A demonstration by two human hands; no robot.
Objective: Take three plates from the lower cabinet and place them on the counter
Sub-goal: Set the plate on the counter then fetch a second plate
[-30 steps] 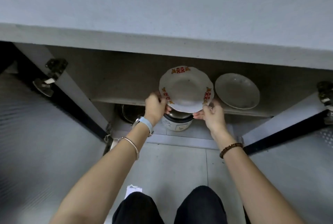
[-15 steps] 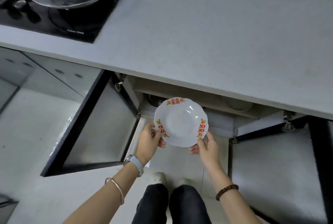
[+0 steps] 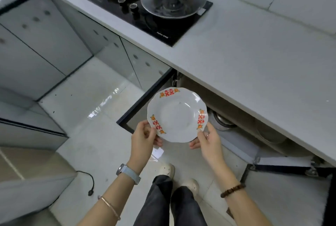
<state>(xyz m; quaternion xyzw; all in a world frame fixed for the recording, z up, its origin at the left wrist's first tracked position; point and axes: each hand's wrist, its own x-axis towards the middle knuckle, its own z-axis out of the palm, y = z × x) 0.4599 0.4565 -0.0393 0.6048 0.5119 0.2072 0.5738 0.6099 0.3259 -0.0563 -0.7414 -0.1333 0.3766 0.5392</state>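
A white plate (image 3: 177,115) with red and orange marks on its rim is held level in front of me, below the counter edge. My left hand (image 3: 143,139) grips its lower left rim and my right hand (image 3: 209,141) grips its lower right rim. The grey counter (image 3: 254,58) runs across the upper right. Under it the lower cabinet (image 3: 234,114) stands open; a second plate (image 3: 269,134) shows dimly on its shelf, mostly hidden by the counter overhang.
A black cooktop (image 3: 145,5) with a glass-lidded pan (image 3: 172,1) sits on the counter at the top. Two cabinet doors (image 3: 143,105) (image 3: 291,194) hang open on either side. A metal pot (image 3: 222,120) sits inside the cabinet. A black cable (image 3: 87,180) lies on the floor.
I have risen from a crouch and lifted the patterned plate out of the cabinet and up toward counter height. Both hands have kept their grip on it.
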